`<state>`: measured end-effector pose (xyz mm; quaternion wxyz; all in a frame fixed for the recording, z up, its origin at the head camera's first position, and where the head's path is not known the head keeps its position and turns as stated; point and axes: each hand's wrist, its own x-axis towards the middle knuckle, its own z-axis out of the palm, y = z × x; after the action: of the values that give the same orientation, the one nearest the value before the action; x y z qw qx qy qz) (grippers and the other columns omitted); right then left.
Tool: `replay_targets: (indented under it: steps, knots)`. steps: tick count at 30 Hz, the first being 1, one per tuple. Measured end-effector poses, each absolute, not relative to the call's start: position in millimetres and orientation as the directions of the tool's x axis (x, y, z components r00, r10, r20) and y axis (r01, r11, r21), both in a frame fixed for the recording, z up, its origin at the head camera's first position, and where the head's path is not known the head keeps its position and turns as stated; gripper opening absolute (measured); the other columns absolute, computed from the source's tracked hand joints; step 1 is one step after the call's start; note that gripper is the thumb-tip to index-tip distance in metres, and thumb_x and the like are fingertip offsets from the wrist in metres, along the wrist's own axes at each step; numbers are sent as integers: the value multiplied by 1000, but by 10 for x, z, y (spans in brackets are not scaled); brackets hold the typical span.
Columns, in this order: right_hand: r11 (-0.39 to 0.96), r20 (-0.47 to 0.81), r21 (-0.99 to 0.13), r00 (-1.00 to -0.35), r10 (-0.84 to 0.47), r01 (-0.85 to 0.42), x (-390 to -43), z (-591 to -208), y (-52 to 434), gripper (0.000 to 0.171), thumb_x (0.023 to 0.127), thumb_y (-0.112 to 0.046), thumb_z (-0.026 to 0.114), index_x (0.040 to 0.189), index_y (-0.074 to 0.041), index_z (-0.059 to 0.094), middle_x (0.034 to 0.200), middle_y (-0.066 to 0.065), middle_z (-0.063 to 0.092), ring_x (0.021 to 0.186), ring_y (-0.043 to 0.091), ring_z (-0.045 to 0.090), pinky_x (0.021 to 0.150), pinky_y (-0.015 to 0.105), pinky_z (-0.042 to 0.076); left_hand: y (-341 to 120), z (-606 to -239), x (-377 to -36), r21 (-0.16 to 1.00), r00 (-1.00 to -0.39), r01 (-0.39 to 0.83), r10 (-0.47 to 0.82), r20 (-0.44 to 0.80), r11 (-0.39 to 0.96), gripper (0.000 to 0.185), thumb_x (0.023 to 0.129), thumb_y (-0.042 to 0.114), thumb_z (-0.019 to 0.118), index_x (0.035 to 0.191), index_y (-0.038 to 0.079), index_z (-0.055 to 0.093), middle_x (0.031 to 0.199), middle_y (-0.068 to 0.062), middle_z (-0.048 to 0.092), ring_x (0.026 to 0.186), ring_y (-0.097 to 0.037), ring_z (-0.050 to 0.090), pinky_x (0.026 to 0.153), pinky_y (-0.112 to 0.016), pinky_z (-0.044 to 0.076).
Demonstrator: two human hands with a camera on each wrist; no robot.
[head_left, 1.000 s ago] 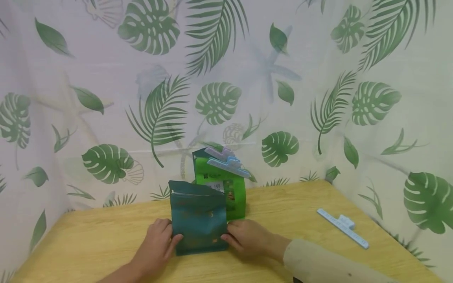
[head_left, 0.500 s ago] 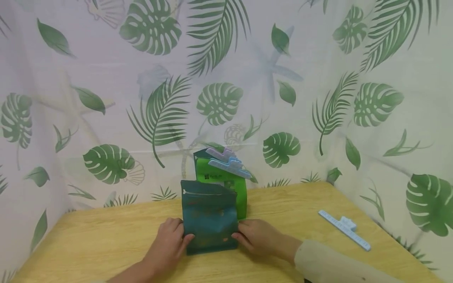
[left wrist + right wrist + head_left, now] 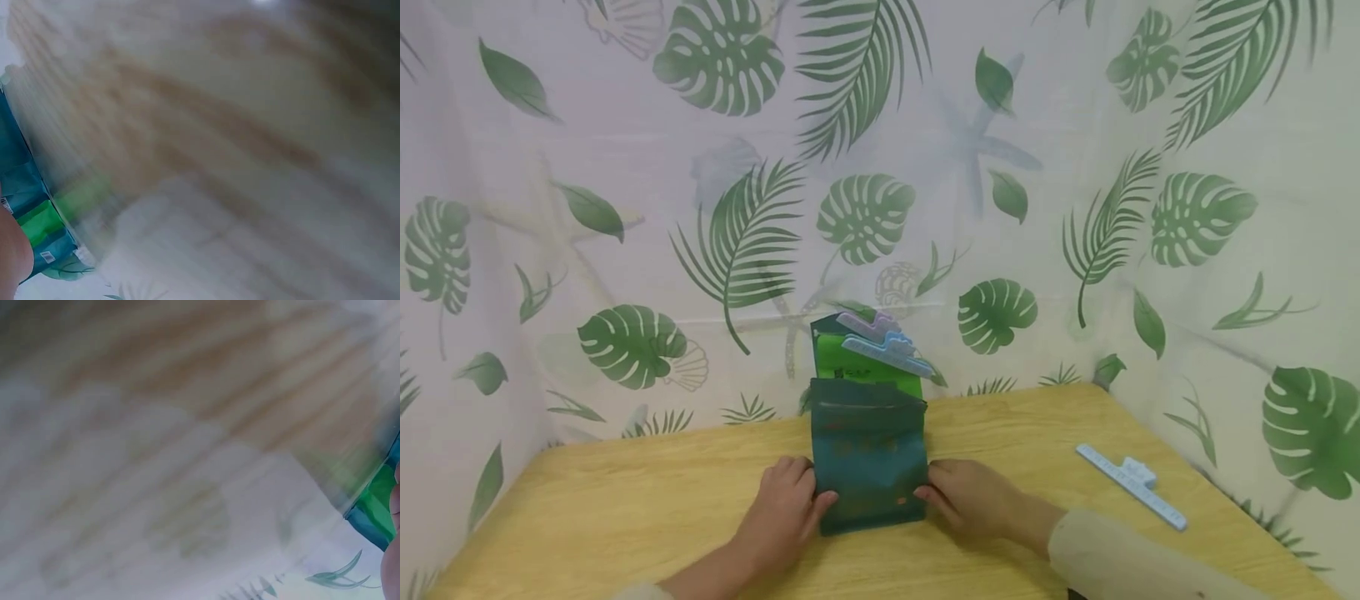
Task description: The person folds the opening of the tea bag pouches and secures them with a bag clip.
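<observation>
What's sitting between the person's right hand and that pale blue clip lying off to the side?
Nothing: the head view shows only bare wooden table between the right hand, which holds the teal pouch, and the blue clip.

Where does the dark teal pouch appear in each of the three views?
Head: dark teal pouch at centre, upright on the table, left hand and right hand at its sides.
Left wrist: left edge.
Right wrist: lower right edge.
Shared landmark: green pouch beside it.

The person's 2 hands are bare, with no rings, watch or gloves showing. The right hand (image 3: 973,500) comes out of a loose, pale beige long sleeve (image 3: 1120,558) with a plain cuff. The left hand (image 3: 786,512) has a bare forearm.
</observation>
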<state>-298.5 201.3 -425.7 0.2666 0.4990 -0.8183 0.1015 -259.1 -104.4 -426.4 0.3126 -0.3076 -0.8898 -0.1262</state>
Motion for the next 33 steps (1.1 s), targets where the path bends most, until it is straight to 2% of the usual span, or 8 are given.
replay_targets:
  steps: [5, 9, 14, 24, 27, 30, 33]
  knots:
    - [509, 534, 81, -394, -748, -857, -2990, -4183, 2129, 20, 103, -22, 57, 84, -15, 56, 74, -9, 56, 64, 1, 52, 59, 21, 49, -936, -4217, -2670, 21, -590, 645, 481, 648, 763, 25, 95, 26, 68, 83, 7, 57, 94, -7, 59, 89, -22, 49, 77, -39, 40]
    - [533, 558, 103, -395, -730, -840, -3040, -4179, 2192, 26, 104, -26, 54, 80, -15, 53, 71, -10, 51, 61, 0, 45, 55, 20, 44, -869, -4171, -2715, 9, -588, 641, 484, 648, 767, 26, 96, 27, 66, 84, 6, 57, 95, -7, 59, 89, -23, 48, 77, -38, 38]
    - [534, 557, 129, -384, -736, -836, -3043, -4232, 2209, 29, 104, -26, 53, 78, -15, 50, 68, -10, 45, 59, -2, 36, 53, 15, 37, -839, -4176, -2690, 12, -624, 613, 475, 621, 790, 28, 96, 29, 66, 81, 8, 56, 90, -5, 57, 86, -21, 46, 76, -37, 37]
    - [559, 556, 97, -421, -717, -824, -3012, -4243, 2171, 26, 101, -20, 59, 77, -15, 50, 67, -10, 43, 58, -2, 33, 52, 14, 36, -829, -4237, -2658, 12, -652, 568, 441, 617, 823, 30, 98, 32, 64, 79, 11, 55, 89, -4, 58, 87, -21, 48, 79, -39, 39]
    - [573, 545, 90, -441, -713, -815, -3013, -4253, 2176, 26, 101, -20, 60, 78, -16, 50, 68, -10, 43, 58, -2, 34, 52, 15, 36, -823, -4249, -2651, 41, -682, 555, 426, 594, 831, 30, 99, 33, 62, 81, 11, 56, 91, -4, 58, 87, -22, 49, 80, -40, 39]
    - [595, 522, 61, -483, -704, -801, -3005, -4237, 2178, 26, 102, -22, 59, 77, -17, 50, 68, -11, 44, 58, -1, 34, 53, 17, 36, -813, -4220, -2618, 96, -741, 518, 390, 546, 850, 32, 102, 36, 57, 88, 8, 60, 96, -6, 59, 91, -23, 49, 81, -41, 38]
    - [622, 518, 27, -521, -678, -782, -3017, -4194, 2185, 28, 102, -25, 58, 76, -19, 50, 67, -11, 42, 57, 0, 34, 53, 18, 34, -815, -4147, -2595, 161, -790, 476, 340, 510, 865, 34, 102, 41, 53, 89, 11, 60, 95, -3, 56, 93, -21, 48, 82, -42, 37]
